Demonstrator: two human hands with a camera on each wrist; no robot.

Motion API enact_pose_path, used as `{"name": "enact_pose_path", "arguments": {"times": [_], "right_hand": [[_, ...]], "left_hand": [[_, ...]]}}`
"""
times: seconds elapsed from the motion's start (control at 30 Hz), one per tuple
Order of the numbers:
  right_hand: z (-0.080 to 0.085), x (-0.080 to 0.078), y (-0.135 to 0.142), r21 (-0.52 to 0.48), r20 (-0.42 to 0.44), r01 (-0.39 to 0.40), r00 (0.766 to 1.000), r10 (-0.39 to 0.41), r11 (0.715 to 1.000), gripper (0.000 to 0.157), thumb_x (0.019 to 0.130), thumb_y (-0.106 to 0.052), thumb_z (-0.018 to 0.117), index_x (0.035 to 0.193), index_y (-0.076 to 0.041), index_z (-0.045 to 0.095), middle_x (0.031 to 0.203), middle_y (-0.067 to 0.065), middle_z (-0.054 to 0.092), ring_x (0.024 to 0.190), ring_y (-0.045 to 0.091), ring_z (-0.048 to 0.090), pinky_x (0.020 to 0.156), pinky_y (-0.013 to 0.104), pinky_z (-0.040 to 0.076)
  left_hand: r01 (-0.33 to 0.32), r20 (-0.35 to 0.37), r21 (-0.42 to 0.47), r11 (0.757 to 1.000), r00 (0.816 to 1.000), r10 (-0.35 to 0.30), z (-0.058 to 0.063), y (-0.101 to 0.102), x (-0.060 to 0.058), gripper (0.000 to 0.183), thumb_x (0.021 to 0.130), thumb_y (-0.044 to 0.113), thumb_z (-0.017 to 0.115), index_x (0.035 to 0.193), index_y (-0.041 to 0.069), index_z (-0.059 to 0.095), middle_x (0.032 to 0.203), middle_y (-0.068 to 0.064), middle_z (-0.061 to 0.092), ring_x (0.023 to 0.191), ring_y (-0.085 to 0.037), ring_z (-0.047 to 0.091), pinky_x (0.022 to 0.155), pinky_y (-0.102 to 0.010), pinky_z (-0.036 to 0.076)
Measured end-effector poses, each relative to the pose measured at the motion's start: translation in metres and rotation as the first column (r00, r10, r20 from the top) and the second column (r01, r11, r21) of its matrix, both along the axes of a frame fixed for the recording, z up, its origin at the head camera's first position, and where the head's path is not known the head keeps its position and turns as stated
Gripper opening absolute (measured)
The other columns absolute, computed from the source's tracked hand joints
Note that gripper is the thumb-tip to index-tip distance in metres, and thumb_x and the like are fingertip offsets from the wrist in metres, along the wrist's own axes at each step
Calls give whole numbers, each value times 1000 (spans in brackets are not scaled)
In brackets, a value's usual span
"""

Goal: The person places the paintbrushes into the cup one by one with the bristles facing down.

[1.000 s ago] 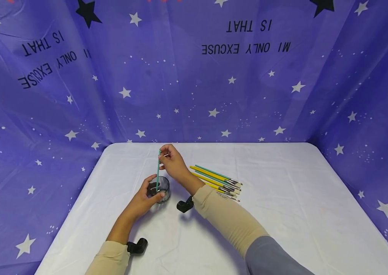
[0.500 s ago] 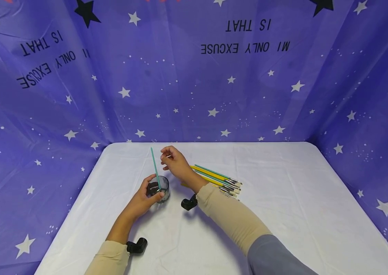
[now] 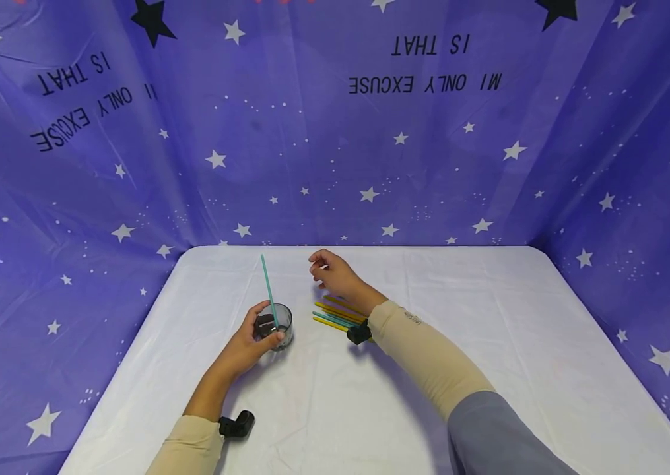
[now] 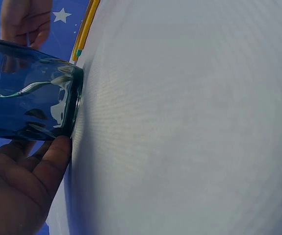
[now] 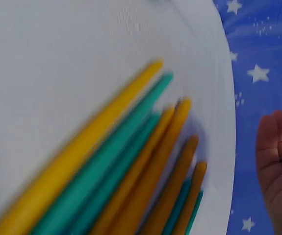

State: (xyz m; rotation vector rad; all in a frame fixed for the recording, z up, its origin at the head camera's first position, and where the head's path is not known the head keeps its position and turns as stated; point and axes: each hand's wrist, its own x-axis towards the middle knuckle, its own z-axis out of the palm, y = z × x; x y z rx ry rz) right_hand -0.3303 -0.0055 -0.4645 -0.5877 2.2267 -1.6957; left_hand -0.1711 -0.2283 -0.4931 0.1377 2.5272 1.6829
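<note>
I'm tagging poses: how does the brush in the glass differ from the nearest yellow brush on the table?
The standing brush is teal; the lying brush is yellow. The standing brush tilts inside the glass; the lying brush rests on the table. Both have slender handles.

Head view: we're seeing the right sleeve (image 3: 430,356) and wrist camera (image 3: 358,332) hiding the right-hand ends of the brushes (image 3: 335,320); we're finding the sleeve print (image 3: 412,317) unreadably small. Left wrist: edges are cropping glass (image 4: 33,115) and left hand (image 4: 20,191). Right wrist: we're getting blurred brushes, cropped; right hand (image 5: 278,166), cropped.
</note>
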Motion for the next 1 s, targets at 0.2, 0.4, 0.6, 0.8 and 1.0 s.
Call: {"name": "enact_pose_path", "arguments": {"times": [0.2, 0.4, 0.6, 0.8, 1.0], "right_hand": [[-2, -9, 21, 119, 39, -42, 999, 37, 992, 27, 102, -10, 54, 128, 0, 52, 109, 11, 57, 102, 42, 58, 82, 45, 54], [-2, -15, 44, 294, -14, -63, 997, 71, 954, 30, 103, -12, 52, 130, 0, 53, 109, 10, 58, 91, 34, 60, 71, 36, 51], [-5, -23, 59, 428, -74, -55, 993, 95, 902, 29, 102, -14, 55, 128, -3, 56, 109, 9, 60, 87, 21, 58, 74, 31, 48], [-8, -26, 62, 496, -63, -58, 993, 103, 866, 27, 101, -16, 57, 126, -5, 57, 101, 8, 61, 81, 19, 55, 73, 32, 47], [-8, -27, 60, 590, -120, -68, 978, 171, 805, 22, 99, -9, 59, 121, -5, 59, 100, 8, 63, 81, 19, 55, 77, 33, 47]], "left_hand": [[-2, 15, 10, 1000, 1000, 2, 0, 0, 0, 80, 92, 28, 72, 155, 22, 23, 143, -24, 46, 134, -40, 42, 112, -58, 23], [4, 22, 13, 1000, 1000, -4, 0, 1, 0, 79, 92, 30, 72, 155, 22, 23, 144, -24, 45, 135, -40, 41, 112, -59, 23], [-2, 20, -3, 1000, 1000, 2, 2, -2, 1, 79, 93, 30, 71, 155, 22, 23, 145, -24, 43, 136, -41, 40, 112, -60, 22], [-1, 24, 8, 1000, 1000, 0, -2, -2, 0, 78, 93, 29, 71, 154, 23, 23, 145, -24, 44, 136, -40, 40, 112, -60, 22], [8, 24, 22, 1000, 1000, -8, -2, -2, 0, 79, 93, 28, 72, 155, 22, 23, 144, -25, 44, 135, -41, 41, 112, -59, 23]]}}
